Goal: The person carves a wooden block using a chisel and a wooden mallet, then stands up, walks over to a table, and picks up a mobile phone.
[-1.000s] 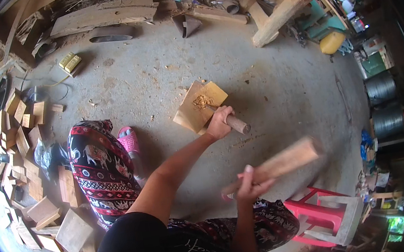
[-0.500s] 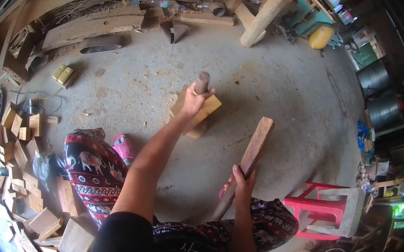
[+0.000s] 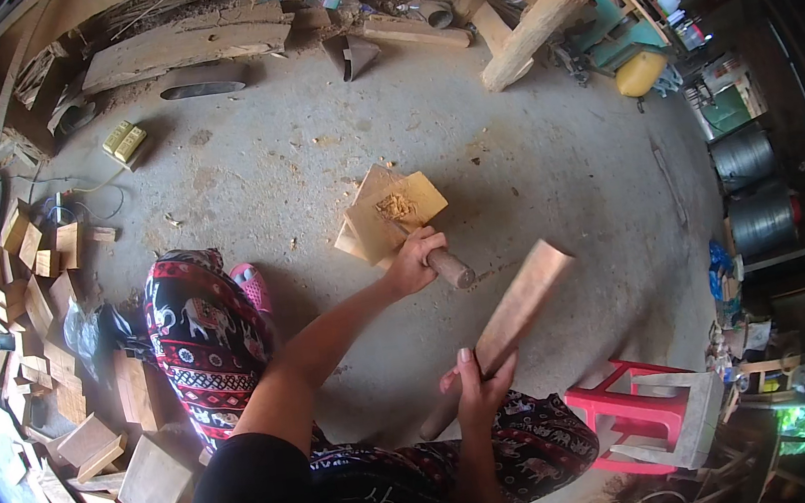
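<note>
My left hand [image 3: 414,263] is closed round the thick wooden handle of a chisel [image 3: 451,269]. Its handle tilts toward the lower right, and the blade, mostly hidden, points at a pile of shavings [image 3: 397,205] on a wooden block [image 3: 429,195]. This pale block lies on other wood pieces on the floor, ahead of my knees. In my right hand [image 3: 480,385] is a long wooden mallet [image 3: 522,305], shaped like a bat. Gripped at its narrower part, it slants up to the right, its broad end raised beside the chisel handle and apart from it.
Many cut wood blocks [image 3: 65,363] are heaped along my left. A red plastic stool [image 3: 634,414] stands at the right. Boards [image 3: 187,52] and a log post [image 3: 536,32] line the far side. A yellow-green box [image 3: 124,141] lies on the floor at far left.
My left hand has swung the chisel handle from upright over the block to leaning toward me, uncovering the shavings. The mallet's broad end has shifted slightly right and turned.
</note>
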